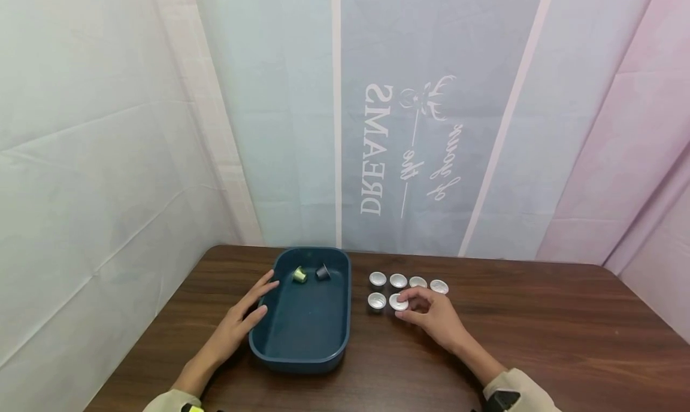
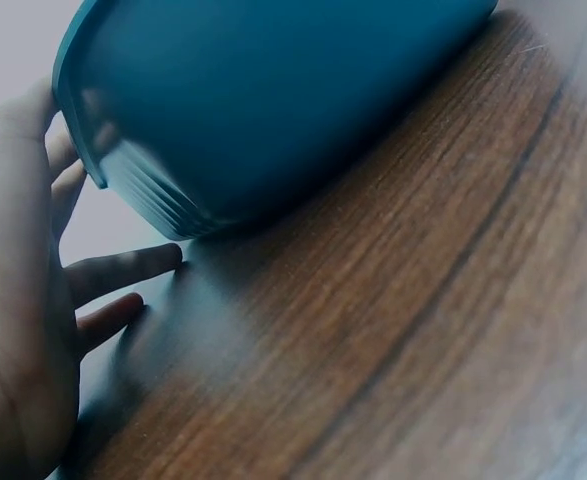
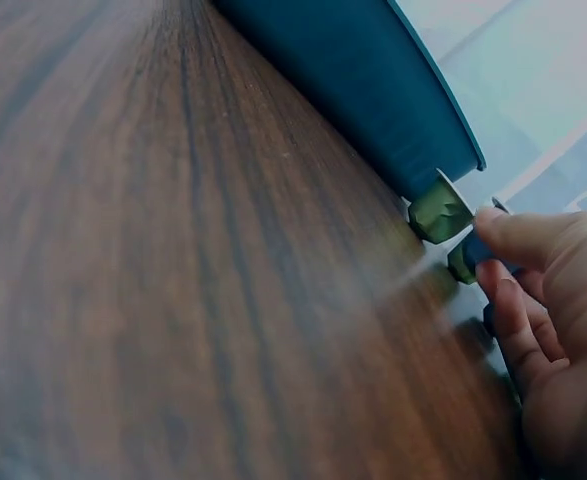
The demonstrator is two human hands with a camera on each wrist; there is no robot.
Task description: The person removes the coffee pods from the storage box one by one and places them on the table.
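Observation:
A dark blue tub stands on the table, with a green coffee capsule and a dark coffee capsule lying inside toward its far end. My left hand touches the tub's left rim with spread, fairly straight fingers. To the right of the tub, my right hand pinches a coffee capsule between thumb and fingers, its silver lid facing up. In the right wrist view this capsule's side looks blue. Just left of it sits a green-sided capsule, also lid up.
Behind the pinched capsule runs a row of several capsules, from the near-tub one to the rightmost. A brown wooden table carries everything. Printed curtains hang behind and at both sides.

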